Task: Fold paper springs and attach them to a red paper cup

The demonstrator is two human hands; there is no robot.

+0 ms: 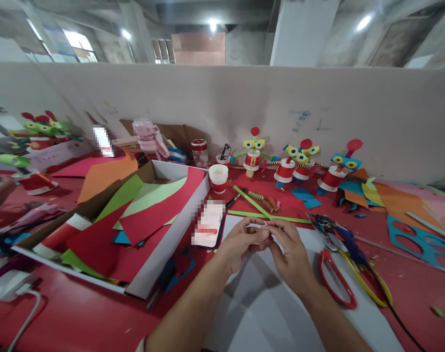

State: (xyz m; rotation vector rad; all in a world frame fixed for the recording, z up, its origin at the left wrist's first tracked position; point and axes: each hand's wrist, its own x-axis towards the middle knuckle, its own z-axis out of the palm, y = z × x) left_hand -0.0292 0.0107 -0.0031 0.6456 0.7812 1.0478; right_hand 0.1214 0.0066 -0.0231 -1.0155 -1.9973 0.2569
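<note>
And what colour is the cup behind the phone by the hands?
The cup: white with a red band, in the head view.

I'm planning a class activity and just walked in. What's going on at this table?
A person's left hand and right hand meet over a white sheet, pinching something small, mostly hidden. Several big-eyed figures stand toward the back wall, and a box of coloured paper lies to the left.
</note>
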